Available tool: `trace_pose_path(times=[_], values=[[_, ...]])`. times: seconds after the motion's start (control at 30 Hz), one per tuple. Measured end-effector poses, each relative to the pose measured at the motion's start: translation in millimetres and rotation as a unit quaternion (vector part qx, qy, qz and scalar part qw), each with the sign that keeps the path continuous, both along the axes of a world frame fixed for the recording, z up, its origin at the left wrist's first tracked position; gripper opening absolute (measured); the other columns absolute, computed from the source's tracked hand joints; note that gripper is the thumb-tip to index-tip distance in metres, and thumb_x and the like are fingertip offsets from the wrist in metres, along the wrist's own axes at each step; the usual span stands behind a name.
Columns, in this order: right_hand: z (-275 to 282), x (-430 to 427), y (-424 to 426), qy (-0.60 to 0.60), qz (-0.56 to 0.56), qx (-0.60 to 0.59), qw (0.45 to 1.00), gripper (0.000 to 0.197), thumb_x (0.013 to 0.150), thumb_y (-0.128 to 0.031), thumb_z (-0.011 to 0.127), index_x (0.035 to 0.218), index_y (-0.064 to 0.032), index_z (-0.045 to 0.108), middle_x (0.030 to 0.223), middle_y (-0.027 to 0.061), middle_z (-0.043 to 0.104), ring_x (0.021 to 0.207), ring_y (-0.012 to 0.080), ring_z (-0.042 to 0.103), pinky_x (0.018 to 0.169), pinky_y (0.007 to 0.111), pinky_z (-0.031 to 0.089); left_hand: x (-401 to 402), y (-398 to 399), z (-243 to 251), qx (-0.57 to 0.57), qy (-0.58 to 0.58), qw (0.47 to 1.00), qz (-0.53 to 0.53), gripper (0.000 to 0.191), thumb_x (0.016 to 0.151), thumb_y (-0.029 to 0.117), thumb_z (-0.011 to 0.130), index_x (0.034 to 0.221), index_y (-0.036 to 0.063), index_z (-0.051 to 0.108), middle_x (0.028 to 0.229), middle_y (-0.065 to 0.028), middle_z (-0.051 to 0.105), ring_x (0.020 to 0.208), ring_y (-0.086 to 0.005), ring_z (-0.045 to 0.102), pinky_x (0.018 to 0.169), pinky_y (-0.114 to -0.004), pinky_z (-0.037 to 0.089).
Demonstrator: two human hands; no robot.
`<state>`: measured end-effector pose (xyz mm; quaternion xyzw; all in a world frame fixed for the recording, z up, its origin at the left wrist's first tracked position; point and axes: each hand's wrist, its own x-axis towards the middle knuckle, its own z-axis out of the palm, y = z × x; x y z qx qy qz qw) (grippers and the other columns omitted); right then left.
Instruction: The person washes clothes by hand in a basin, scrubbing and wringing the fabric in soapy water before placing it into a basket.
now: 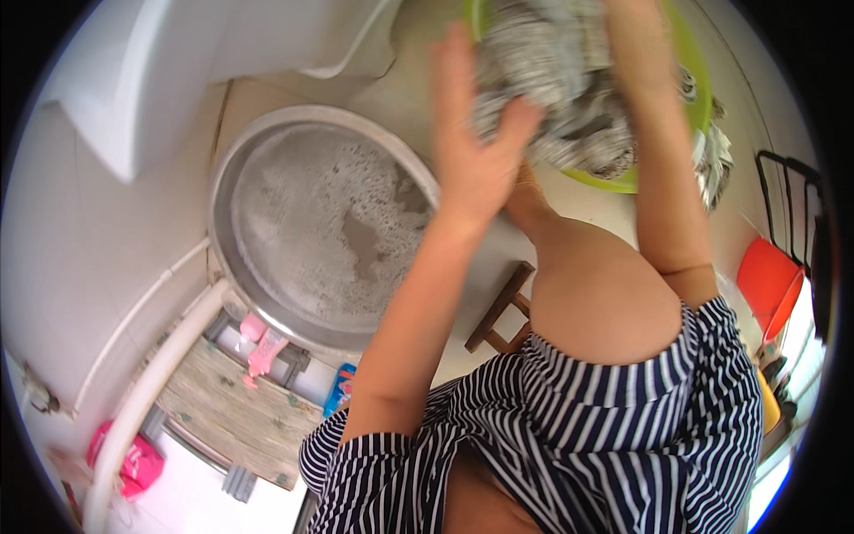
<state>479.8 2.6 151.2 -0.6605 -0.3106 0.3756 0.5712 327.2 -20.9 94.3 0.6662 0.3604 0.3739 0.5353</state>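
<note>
My left hand (477, 143), blurred by motion, is raised with its fingers and thumb spread. It is beside a heap of wet-looking grey and white striped cloth (534, 50), its thumb overlapping the cloth in the picture; whether they touch cannot be told. The cloth is piled in a lime-green plastic basin (700, 77) at the top. My right hand (634, 17) reaches over that basin at the upper picture edge; its fingers are out of sight. Left of my left forearm sits a large round metal basin (223, 180), filled with cloudy, sudsy water (293, 220).
A small wooden stool (499, 317) stands near my leg. Below the metal basin are a pink bottle (267, 350), a blue packet (340, 386) and a wood-patterned board (227, 394). A white pipe (157, 357) runs along the left. At right are a red bucket (767, 284) and a black rack (787, 193).
</note>
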Motion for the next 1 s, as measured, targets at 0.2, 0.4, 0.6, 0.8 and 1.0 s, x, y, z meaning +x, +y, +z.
trace_pose_path(times=[0.2,0.4,0.6,0.8,1.0], values=[[-91,19,-30,-0.707,0.192,-0.221,0.643,0.04,0.084,-0.02,0.062,0.122,-0.0072,0.057,0.13,0.0122,0.052,0.12,0.0275,0.049,0.102,0.048,0.036,-1,-21,-24,0.012,0.203,0.977,0.07,0.083,0.082,0.026,0.071,0.15,0.0056,0.027,0.154,-0.0278,0.023,0.144,-0.0418,0.02,0.116,-0.047,0.023],[-199,45,-31,-0.662,0.317,-0.245,0.634,0.023,0.072,-0.003,0.065,0.092,-0.0092,0.075,0.094,0.016,0.068,0.097,0.031,0.063,0.089,0.042,0.05,-88,-36,-29,-0.108,0.241,0.956,0.128,0.065,0.087,0.019,0.066,0.143,0.0002,0.041,0.148,-0.0222,0.038,0.139,-0.0329,0.034,0.114,-0.043,0.027],[-116,24,-79,-0.437,0.059,0.046,0.896,0.039,0.082,-0.012,0.063,0.12,-0.0049,0.061,0.131,0.0159,0.056,0.127,0.0346,0.048,0.106,0.043,0.04,-178,-56,-11,-0.271,0.263,0.91,0.174,0.056,0.093,0.014,0.057,0.145,0.0006,0.039,0.149,-0.0182,0.04,0.137,-0.0285,0.039,0.112,-0.038,0.03],[-89,96,-260,-0.54,-0.122,-0.063,0.83,0.062,0.078,-0.027,0.074,0.134,-0.0124,0.051,0.14,0.0181,0.047,0.131,0.0426,0.041,0.105,0.055,0.037,-266,-73,12,-0.295,0.204,0.882,0.306,0.051,0.093,0.018,0.058,0.139,0.0006,0.045,0.14,-0.0156,0.049,0.124,-0.0238,0.05,0.105,-0.034,0.038],[-136,122,-364,-0.444,0.188,-0.498,0.721,0.102,0.069,-0.05,0.081,0.152,-0.0384,0.022,0.159,0.0097,0.02,0.144,0.0462,0.016,0.098,0.079,0.026,-284,-104,38,-0.369,0.089,0.858,0.347,0.049,0.092,0.018,0.058,0.136,0.0003,0.047,0.135,-0.0145,0.053,0.119,-0.0232,0.054,0.101,-0.033,0.041]])
